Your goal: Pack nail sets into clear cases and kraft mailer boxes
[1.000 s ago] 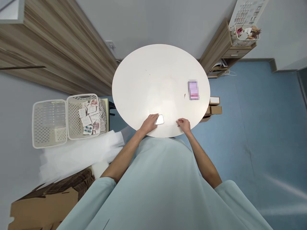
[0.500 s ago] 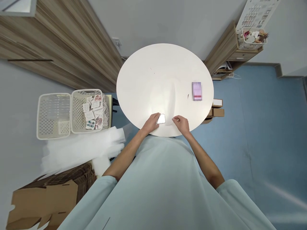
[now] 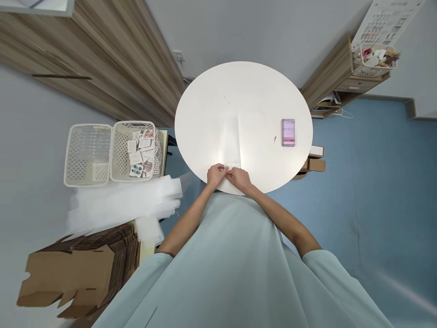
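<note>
Near end of a clear plastic sheet [image 3: 232, 141] pinched by the fingertips of left hand [image 3: 216, 176] and right hand [image 3: 241, 179], hands close together, sheet stretched away across white table [image 3: 201, 118], blurred purple item [image 3: 288, 132] laid rightward, packets [image 3: 138, 155] heaped in white basket [image 3: 119, 152].

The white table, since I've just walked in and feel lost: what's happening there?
A person is at the white table, left hand and right hand together at the near end of a see-through strip. What exactly they grasp there is too small to tell. A blurred purple item lies off to the right, untouched.
</note>
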`<state>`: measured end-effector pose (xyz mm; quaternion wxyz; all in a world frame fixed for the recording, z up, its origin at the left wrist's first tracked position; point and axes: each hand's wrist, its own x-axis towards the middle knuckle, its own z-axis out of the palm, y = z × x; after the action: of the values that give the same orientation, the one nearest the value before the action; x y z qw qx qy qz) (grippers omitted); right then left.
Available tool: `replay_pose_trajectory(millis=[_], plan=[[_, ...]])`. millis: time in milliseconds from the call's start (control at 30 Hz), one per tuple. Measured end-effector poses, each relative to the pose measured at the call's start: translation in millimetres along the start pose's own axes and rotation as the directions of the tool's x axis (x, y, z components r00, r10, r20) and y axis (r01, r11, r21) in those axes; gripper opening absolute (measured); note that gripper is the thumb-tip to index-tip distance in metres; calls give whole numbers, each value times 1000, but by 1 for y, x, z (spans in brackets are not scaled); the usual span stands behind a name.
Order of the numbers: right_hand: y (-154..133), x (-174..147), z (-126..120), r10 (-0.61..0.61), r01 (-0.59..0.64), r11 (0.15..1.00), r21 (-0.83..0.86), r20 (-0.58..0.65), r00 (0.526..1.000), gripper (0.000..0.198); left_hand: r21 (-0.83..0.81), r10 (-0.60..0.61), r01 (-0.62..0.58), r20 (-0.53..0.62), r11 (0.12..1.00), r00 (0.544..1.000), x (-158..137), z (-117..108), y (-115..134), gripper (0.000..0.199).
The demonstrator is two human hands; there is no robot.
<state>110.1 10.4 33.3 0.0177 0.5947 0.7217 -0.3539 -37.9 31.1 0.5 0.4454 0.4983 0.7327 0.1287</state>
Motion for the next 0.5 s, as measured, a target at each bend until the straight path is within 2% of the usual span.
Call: replay_pose_trajectory(millis=[100, 200, 367, 500], plan=[[2, 0, 3, 4, -5, 1000, 31, 13, 1000, 28, 29, -43, 43, -14, 999, 999, 7, 4, -6, 17], [14, -2, 2, 40, -36, 995, 92, -48, 998, 24, 55, -49, 50, -22, 997, 999, 9, 6, -9, 18], [48, -6, -7, 252, -212, 949, 233, -160, 954, 20, 92, -58, 60, -19, 994, 998, 9, 9, -8, 18], [61, -4, -7, 387, -337, 884, 325, -105, 916, 25, 119, -52, 56, -31, 991, 998, 5, 12, -5, 17]])
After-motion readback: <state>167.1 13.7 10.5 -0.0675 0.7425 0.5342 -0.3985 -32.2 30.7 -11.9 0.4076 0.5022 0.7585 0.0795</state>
